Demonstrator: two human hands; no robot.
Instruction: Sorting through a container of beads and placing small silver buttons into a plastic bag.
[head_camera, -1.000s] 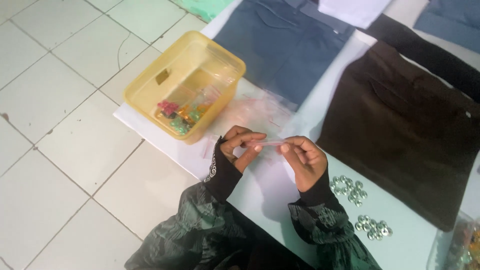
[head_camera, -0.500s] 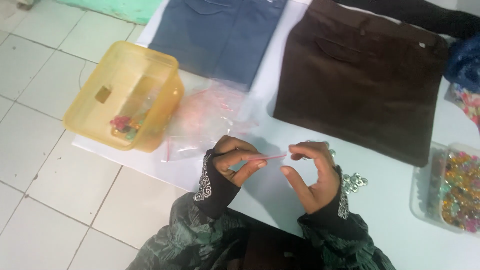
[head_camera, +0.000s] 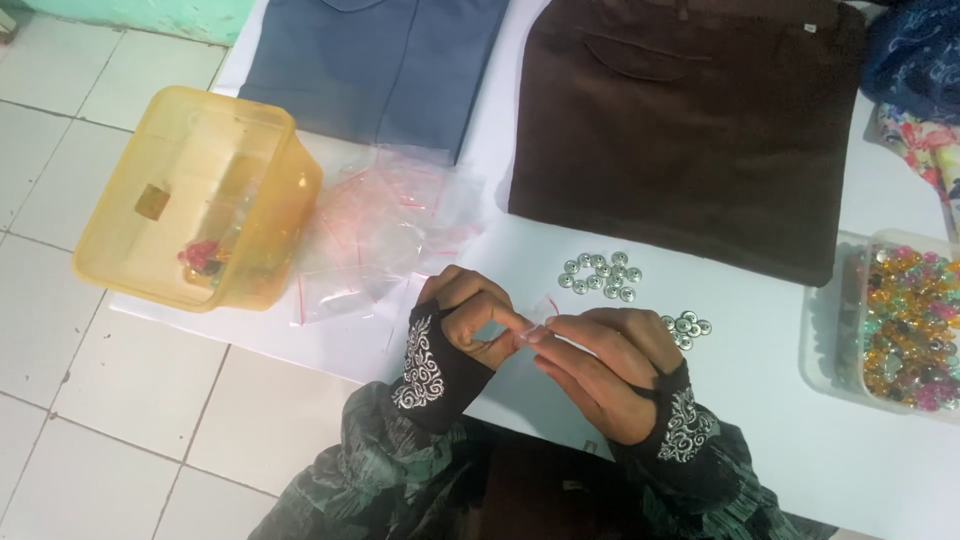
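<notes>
My left hand (head_camera: 470, 315) and my right hand (head_camera: 600, 365) meet over the white table (head_camera: 760, 400), both pinching a small clear plastic bag with a red strip (head_camera: 535, 325) between the fingertips. Just beyond my hands lie two clusters of silver round buttons (head_camera: 602, 275), the smaller cluster (head_camera: 688, 326) beside my right hand. A heap of empty clear zip bags (head_camera: 385, 225) lies to the left of my hands. Both wrists wear black cuffs with white embroidery.
A yellow plastic tub (head_camera: 190, 195) with a few coloured bits sits at the table's left edge. A clear tray of coloured beads (head_camera: 900, 320) stands at the right. Folded blue-grey cloth (head_camera: 380, 60) and brown cloth (head_camera: 690, 120) lie at the back. White floor tiles lie to the left.
The view has shifted right and closer, bringing the bead tray and both button clusters into view. My hands have drawn closer together on the small bag.
</notes>
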